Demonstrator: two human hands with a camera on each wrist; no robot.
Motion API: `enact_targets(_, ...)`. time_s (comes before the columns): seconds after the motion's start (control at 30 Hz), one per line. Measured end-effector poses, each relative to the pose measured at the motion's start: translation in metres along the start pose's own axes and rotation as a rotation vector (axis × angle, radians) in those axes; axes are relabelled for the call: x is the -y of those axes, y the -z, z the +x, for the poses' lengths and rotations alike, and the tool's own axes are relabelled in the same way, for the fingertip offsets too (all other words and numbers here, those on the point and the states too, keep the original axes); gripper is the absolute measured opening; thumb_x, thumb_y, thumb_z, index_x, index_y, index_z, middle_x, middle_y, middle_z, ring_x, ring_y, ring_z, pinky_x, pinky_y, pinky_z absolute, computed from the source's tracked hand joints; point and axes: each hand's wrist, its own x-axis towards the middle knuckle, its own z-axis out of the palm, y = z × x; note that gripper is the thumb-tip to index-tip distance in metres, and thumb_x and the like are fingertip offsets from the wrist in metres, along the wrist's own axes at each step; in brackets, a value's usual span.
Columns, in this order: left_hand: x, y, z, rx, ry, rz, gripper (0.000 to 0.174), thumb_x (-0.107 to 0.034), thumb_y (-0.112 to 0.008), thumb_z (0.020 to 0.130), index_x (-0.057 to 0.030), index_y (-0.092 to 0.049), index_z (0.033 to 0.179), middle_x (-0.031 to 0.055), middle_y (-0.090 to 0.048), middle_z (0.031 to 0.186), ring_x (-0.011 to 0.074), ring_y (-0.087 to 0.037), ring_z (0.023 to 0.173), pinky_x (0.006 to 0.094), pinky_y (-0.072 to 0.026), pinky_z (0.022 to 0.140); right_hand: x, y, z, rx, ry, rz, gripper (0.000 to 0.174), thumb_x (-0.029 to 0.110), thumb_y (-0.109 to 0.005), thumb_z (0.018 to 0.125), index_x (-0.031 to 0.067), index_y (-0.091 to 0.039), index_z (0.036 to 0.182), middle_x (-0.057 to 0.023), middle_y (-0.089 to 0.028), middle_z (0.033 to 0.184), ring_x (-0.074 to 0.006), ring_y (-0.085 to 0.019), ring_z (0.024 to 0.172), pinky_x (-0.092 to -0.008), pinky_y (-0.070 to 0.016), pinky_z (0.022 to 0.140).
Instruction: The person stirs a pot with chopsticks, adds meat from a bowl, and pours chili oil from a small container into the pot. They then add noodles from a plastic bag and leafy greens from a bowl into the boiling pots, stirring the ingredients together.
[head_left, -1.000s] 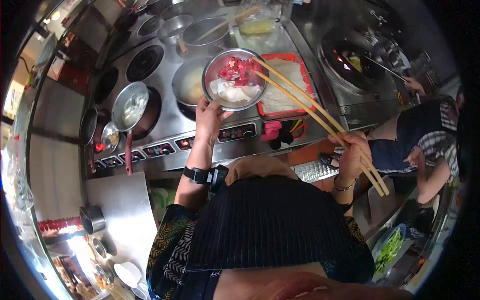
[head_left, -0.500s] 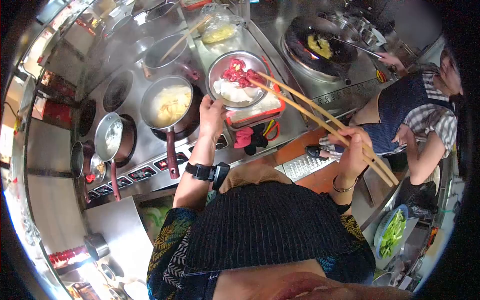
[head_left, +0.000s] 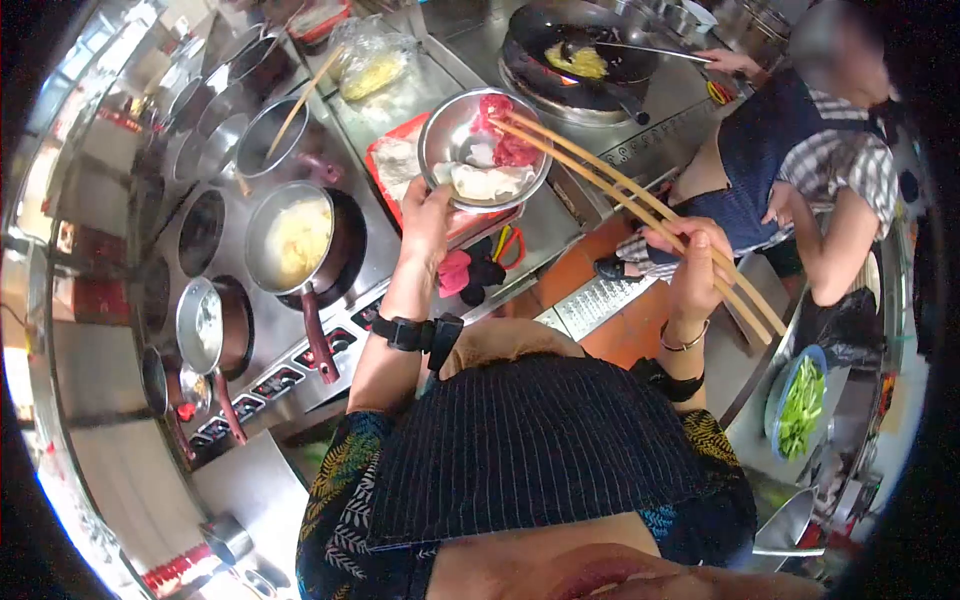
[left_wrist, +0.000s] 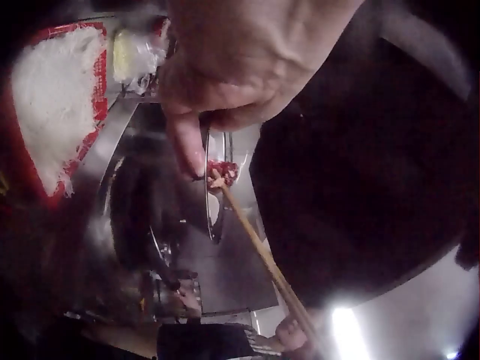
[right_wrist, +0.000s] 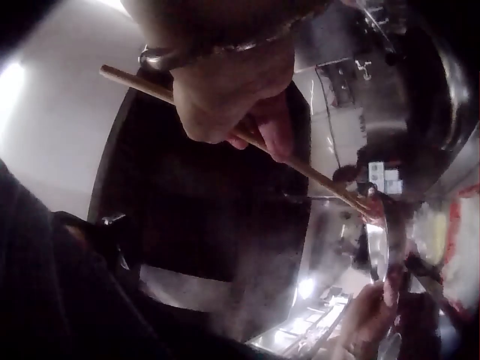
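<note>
My left hand (head_left: 427, 215) grips the near left rim of a metal bowl (head_left: 440, 150), thumb on the rim. Inside lie red raw meat (head_left: 515, 150) and, nearer me, white pieces (head_left: 490, 182) that look soft and flat. A pair of long wooden chopsticks (head_left: 610, 185) is held in my right hand (head_left: 697, 265), with the tips at the meat. In the left wrist view the bowl (left_wrist: 215, 202) appears edge-on below my thumb, and the chopsticks (left_wrist: 259, 244) reach into it. The right wrist view has my fingers curled round the chopsticks (right_wrist: 322, 180).
A red basket (head_left: 385, 190) of white noodles sits behind the bowl. Pots stand on the stove to the left, including a handled pan (head_left: 262, 245) of pale food. At back right another person (head_left: 760, 150) works a wok (head_left: 535, 75). Greens fill a blue-rimmed bowl (head_left: 773, 410) at right.
My view has swung rightward; stove and pans shift left and down in it. Bowl and chopsticks stay together, and the meat has spread along the bowl's right side under the tips.
</note>
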Motion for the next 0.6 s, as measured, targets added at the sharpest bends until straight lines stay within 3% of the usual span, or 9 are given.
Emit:
enact_targets(0.07,-0.001,-0.005,0.009,0.004,0.003,-0.035,0.024,-0.004,-0.046,0.081,-0.0011,-0.048,0.105,0.0106,-0.060,0.091,0.0167,-0.062,0.072,0.0222,-0.0493,0.052,0.002,-0.001,-0.002,-0.066,0.034,0.016,0.021,0.012,-0.047,0.087,-0.0056,-0.058,0.083,-0.0144,-0.060,0.079,-0.0222,-0.063,0.069,-0.0301,-0.0514,0.065)
enact_targets(0.13,-0.001,-0.009,0.012,0.049,0.064,-0.074,0.024,-0.003,-0.046,0.080,-0.0005,-0.048,0.104,0.0110,-0.060,0.090,0.0173,-0.062,0.072,0.0229,-0.0501,0.052,-0.003,0.004,-0.006,0.150,0.136,-0.378,0.025,0.015,-0.047,0.087,-0.0070,-0.057,0.081,-0.0151,-0.058,0.083,-0.0257,-0.062,0.068,-0.0326,-0.0529,0.067)
enact_targets(0.2,0.002,-0.011,0.015,0.095,0.076,-0.095,0.026,-0.003,-0.047,0.079,-0.0004,-0.048,0.105,0.0111,-0.060,0.091,0.0179,-0.062,0.074,0.0241,-0.0509,0.055,-0.009,0.002,-0.014,0.118,0.040,-0.385,0.025,0.016,-0.049,0.087,-0.0061,-0.058,0.081,-0.0154,-0.058,0.083,-0.0251,-0.061,0.069,-0.0319,-0.0523,0.066)
enact_targets(0.27,0.007,-0.013,0.023,0.110,0.073,-0.121,0.025,-0.001,-0.044,0.080,0.0023,-0.047,0.105,0.0140,-0.059,0.094,0.0208,-0.062,0.078,0.0268,-0.0536,0.059,-0.009,-0.001,-0.012,0.054,0.169,-0.364,0.025,0.018,-0.049,0.087,-0.0053,-0.058,0.082,-0.0148,-0.058,0.082,-0.0243,-0.061,0.069,-0.0312,-0.0516,0.064)
enact_targets(0.4,0.008,-0.018,0.024,0.128,0.108,-0.058,0.025,0.000,-0.042,0.081,0.0047,-0.046,0.105,0.0168,-0.058,0.096,0.0243,-0.063,0.082,0.0302,-0.0561,0.063,-0.011,0.004,-0.011,0.056,0.060,-0.449,0.027,0.019,-0.050,0.087,-0.0053,-0.058,0.081,-0.0145,-0.058,0.082,-0.0246,-0.061,0.069,-0.0332,-0.0523,0.064)
enact_targets(0.47,0.018,-0.021,0.031,0.135,0.076,-0.100,0.025,-0.001,-0.041,0.082,0.0043,-0.046,0.105,0.0167,-0.058,0.096,0.0241,-0.063,0.081,0.0306,-0.0560,0.064,-0.004,0.001,-0.004,0.036,0.127,-0.312,0.026,0.020,-0.049,0.088,-0.0050,-0.057,0.083,-0.0139,-0.057,0.080,-0.0250,-0.062,0.070,-0.0332,-0.0524,0.065)
enact_targets(0.53,0.021,-0.024,0.033,0.132,0.088,-0.107,0.025,-0.004,-0.045,0.080,0.0017,-0.049,0.104,0.0123,-0.059,0.092,0.0191,-0.061,0.077,0.0266,-0.0519,0.063,-0.004,0.003,0.003,-0.049,-0.025,-0.190,0.022,0.014,-0.049,0.088,-0.0054,-0.058,0.083,-0.0142,-0.060,0.077,-0.0185,-0.059,0.061,-0.0244,-0.0479,0.056)
enact_targets(0.6,0.016,-0.030,0.030,0.111,0.096,-0.074,0.025,-0.004,-0.045,0.080,0.0015,-0.049,0.105,0.0121,-0.059,0.091,0.0189,-0.061,0.077,0.0262,-0.0517,0.063,-0.007,0.018,0.013,0.014,-0.116,-0.182,0.024,0.015,-0.046,0.089,-0.0071,-0.056,0.085,-0.0152,-0.058,0.079,-0.0220,-0.062,0.064,-0.0257,-0.0504,0.058)
